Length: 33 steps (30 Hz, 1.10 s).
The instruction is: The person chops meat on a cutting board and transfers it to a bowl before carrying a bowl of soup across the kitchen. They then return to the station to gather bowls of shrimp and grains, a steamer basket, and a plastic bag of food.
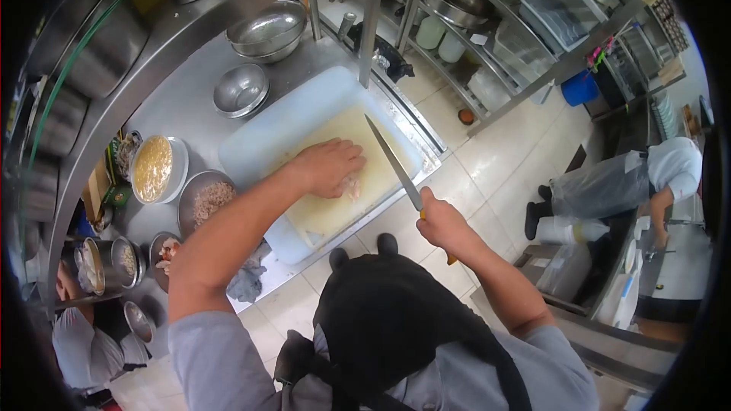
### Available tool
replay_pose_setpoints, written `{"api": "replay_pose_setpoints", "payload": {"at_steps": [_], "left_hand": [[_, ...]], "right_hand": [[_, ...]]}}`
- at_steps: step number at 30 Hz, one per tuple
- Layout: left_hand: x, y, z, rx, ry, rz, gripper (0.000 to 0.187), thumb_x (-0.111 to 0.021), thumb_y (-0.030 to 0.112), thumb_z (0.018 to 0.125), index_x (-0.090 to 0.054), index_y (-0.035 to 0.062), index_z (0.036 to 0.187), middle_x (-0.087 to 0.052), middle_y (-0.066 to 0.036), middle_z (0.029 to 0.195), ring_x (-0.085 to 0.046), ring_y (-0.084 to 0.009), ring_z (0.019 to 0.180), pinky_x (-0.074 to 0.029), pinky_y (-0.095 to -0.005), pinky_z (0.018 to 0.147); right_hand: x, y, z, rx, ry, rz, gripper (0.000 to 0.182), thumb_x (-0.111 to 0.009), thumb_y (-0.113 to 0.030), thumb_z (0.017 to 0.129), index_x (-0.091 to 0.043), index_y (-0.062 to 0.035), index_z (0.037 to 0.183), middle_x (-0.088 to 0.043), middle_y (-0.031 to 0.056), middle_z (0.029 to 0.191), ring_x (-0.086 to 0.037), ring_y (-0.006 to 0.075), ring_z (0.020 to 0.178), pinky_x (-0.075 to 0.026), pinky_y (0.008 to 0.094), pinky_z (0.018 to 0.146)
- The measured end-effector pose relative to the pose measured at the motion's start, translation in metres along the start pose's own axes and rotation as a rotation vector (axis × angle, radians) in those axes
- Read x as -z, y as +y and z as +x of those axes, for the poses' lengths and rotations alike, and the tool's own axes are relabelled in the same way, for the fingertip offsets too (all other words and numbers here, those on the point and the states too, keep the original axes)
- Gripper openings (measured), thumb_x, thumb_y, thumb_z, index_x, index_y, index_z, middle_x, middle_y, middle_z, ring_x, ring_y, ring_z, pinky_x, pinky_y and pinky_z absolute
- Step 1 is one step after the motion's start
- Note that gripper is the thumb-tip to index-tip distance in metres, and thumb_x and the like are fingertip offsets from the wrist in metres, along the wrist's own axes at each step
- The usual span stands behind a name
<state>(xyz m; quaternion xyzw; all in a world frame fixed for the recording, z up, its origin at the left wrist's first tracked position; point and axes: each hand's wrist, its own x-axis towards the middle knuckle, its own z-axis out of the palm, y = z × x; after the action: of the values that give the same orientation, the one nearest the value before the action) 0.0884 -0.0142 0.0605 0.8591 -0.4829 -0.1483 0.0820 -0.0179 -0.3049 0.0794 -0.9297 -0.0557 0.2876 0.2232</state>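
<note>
Stainless steel counter [183, 106] in a commercial kitchen, pale tiled floor below, wire shelving across the aisle. A white cutting board [304, 118] lies on the counter, its near portion stained yellowish. My left hand [329, 167] rests palm down on the board, fingers together and curled slightly, pressing on a small pale piece of meat [352, 187] that shows just at my fingertips; what cut it is I cannot tell. My right hand [440, 222] is closed around the handle of a long chef's knife [392, 161], blade angled up and away over the board, just right of the left hand, edge not touching the meat as far as I can see. Left of the board: a white bowl of yellow shredded food [156, 169], a metal bowl of chopped pinkish-brown meat [207, 202], a smaller bowl [164, 255] with pink pieces. Two empty steel mixing bowls [242, 90] sit farther back. A crumpled grey cloth [247, 278] lies at the counter edge. Another person in a plastic apron [609, 186] stands at a far counter, well apart.
</note>
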Motion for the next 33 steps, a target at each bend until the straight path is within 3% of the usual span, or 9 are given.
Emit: {"api": "replay_pose_setpoints", "payload": {"at_steps": [8,10,13,17,23,26,28,30,33], "left_hand": [[-0.031,0.022,-0.015,0.366,0.352,-0.28,0.054,-0.068,0.017,0.084,-0.054,0.001,0.134,-0.057,-0.02,0.131,-0.05,-0.0376,0.129,-0.04,-0.0476,0.111],[-0.022,0.042,-0.018,0.403,0.55,-0.102,0.062,-0.071,0.022,0.085,-0.051,0.0002,0.139,-0.055,-0.022,0.135,-0.047,-0.0403,0.134,-0.036,-0.0499,0.116],[-0.019,0.079,-0.019,0.546,0.624,0.059,0.07,-0.073,0.029,0.085,-0.048,-0.0009,0.143,-0.053,-0.024,0.14,-0.043,-0.0416,0.138,-0.032,-0.051,0.119],[-0.04,0.062,-0.01,0.585,0.57,0.116,0.075,-0.074,0.034,0.084,-0.046,-0.0013,0.145,-0.052,-0.025,0.141,-0.043,-0.0407,0.139,-0.031,-0.0508,0.121],[-0.037,0.024,-0.011,0.522,0.365,-0.133,0.057,-0.069,0.031,0.09,-0.054,-0.0033,0.133,-0.055,-0.023,0.133,-0.046,-0.0381,0.135,-0.034,-0.0491,0.117],[-0.052,0.045,-0.003,0.641,0.381,-0.154,0.05,-0.067,0.029,0.091,-0.057,-0.0031,0.128,-0.057,-0.021,0.128,-0.049,-0.038,0.129,-0.038,-0.0487,0.113],[-0.053,0.057,0.0,0.688,0.55,-0.027,0.048,-0.067,0.027,0.091,-0.057,-0.003,0.127,-0.057,-0.019,0.128,-0.05,-0.0377,0.126,-0.039,-0.0484,0.111],[-0.05,0.054,0.007,0.644,0.642,0.004,0.047,-0.068,0.025,0.09,-0.058,-0.0025,0.128,-0.056,-0.02,0.13,-0.05,-0.0389,0.125,-0.039,-0.0484,0.11],[-0.052,0.048,0.016,0.605,0.68,-0.002,0.044,-0.068,0.022,0.09,-0.06,-0.0016,0.126,-0.056,-0.021,0.131,-0.05,-0.04,0.123,-0.04,-0.0487,0.109]], "right_hand": [[-0.002,-0.004,0.01,0.129,-0.028,0.035,0.035,-0.053,-0.001,0.086,-0.041,0.0082,0.118,-0.066,0.0336,0.087,-0.067,0.0512,0.089,-0.054,0.0565,0.081],[0.001,-0.001,0.013,0.14,-0.027,0.023,0.036,-0.053,-0.001,0.086,-0.041,0.0084,0.119,-0.066,0.0336,0.087,-0.067,0.0511,0.089,-0.054,0.0564,0.081],[0.004,0.004,0.019,0.14,0.004,0.001,0.038,-0.053,0.0,0.085,-0.042,0.0085,0.121,-0.067,0.0333,0.087,-0.067,0.0505,0.088,-0.054,0.0562,0.082],[0.006,0.012,0.019,0.138,0.004,0.01,0.041,-0.053,0.0,0.085,-0.042,0.0091,0.123,-0.066,0.033,0.085,-0.067,0.05,0.088,-0.053,0.0562,0.08],[0.003,0.015,0.017,0.178,-0.018,0.05,0.043,-0.052,0.0,0.084,-0.041,0.0102,0.124,-0.066,0.0325,0.083,-0.066,0.0495,0.087,-0.052,0.0566,0.078],[-0.002,0.016,0.015,0.189,-0.032,0.055,0.045,-0.052,0.0,0.084,-0.041,0.0106,0.126,-0.066,0.0319,0.083,-0.066,0.0492,0.086,-0.052,0.0565,0.078],[-0.004,0.017,0.016,0.198,-0.04,0.062,0.046,-0.052,0.0,0.084,-0.04,0.0109,0.127,-0.066,0.0315,0.083,-0.066,0.0491,0.086,-0.052,0.0565,0.078],[-0.005,0.018,0.017,0.209,-0.037,0.058,0.036,-0.059,-0.004,0.084,-0.039,0.0052,0.113,-0.065,0.0325,0.081,-0.066,0.0503,0.086,-0.053,0.0558,0.078],[-0.003,0.019,0.02,0.22,-0.057,0.049,0.038,-0.059,-0.004,0.084,-0.039,0.0063,0.115,-0.065,0.032,0.08,-0.066,0.0501,0.085,-0.053,0.0555,0.077]]}}
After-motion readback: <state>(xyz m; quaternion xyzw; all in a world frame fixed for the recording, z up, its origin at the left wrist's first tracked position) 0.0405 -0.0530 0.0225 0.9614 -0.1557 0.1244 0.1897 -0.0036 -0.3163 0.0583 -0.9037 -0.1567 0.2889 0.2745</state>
